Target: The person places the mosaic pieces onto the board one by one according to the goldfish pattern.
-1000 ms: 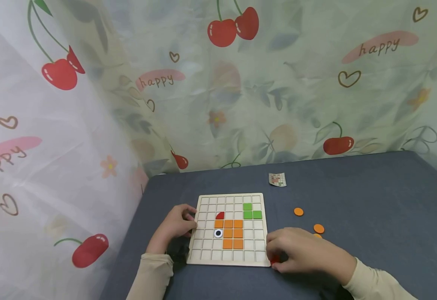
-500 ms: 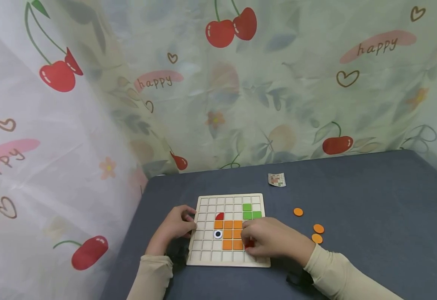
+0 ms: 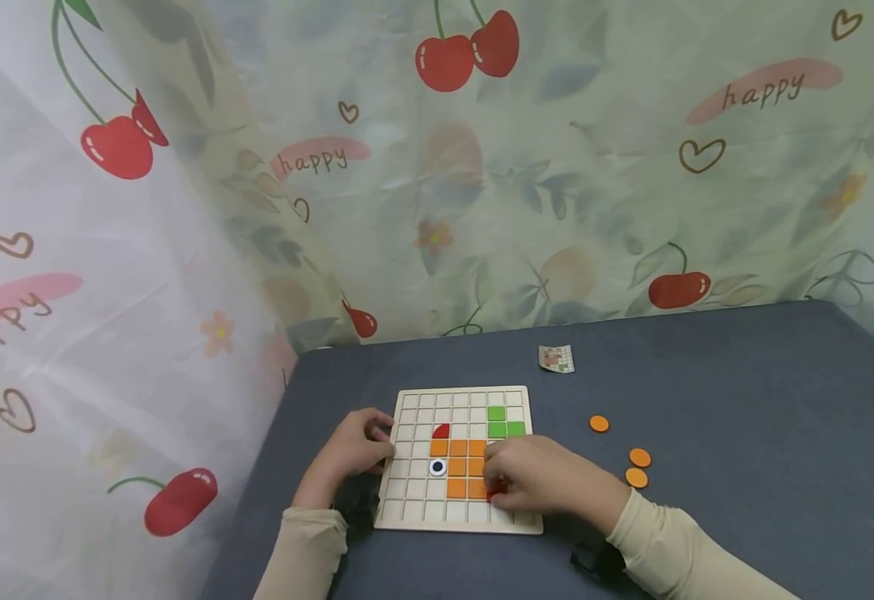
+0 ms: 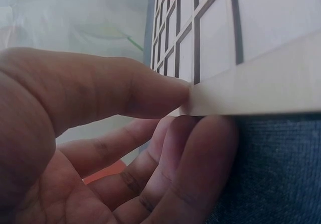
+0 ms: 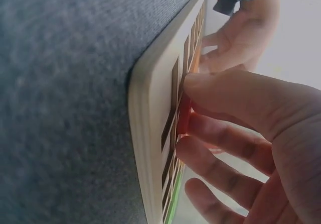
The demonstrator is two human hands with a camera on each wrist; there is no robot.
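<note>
A cherry-print curtain [image 3: 481, 167] hangs behind and to the left of a dark grey table [image 3: 744, 400]. On the near left part of the table lies a square wooden grid board [image 3: 457, 398], its cells mostly bare. Orange tiles [image 3: 457, 467] fill a block in the middle of the board, green tiles [image 3: 504, 422] sit in an L toward the far right, a red quarter-round piece [image 3: 441, 431] lies just beyond the orange block's left corner, and a round black-and-white eye piece [image 3: 437, 467] sits left of the orange block.

The left hand [image 3: 350, 454] rests at the board's left edge; in the left wrist view its thumb [image 4: 125, 86] presses the edge from the side while the other fingers [image 4: 200, 158] curl under it, so the hand clamps the board. The right hand [image 3: 537, 479] lies over the near right part of the board, fingers closed together on a small red tile [image 3: 495, 492], which it pinches against the grid just right of the orange block; the right wrist view shows the tile [image 5: 183, 114] held flat on the board between fingertips.

To the right, well apart from the board, three orange discs [image 3: 637, 457] lie on the table, two of them touching. A small pattern card [image 3: 556, 358] lies beyond the board's far right corner.
</note>
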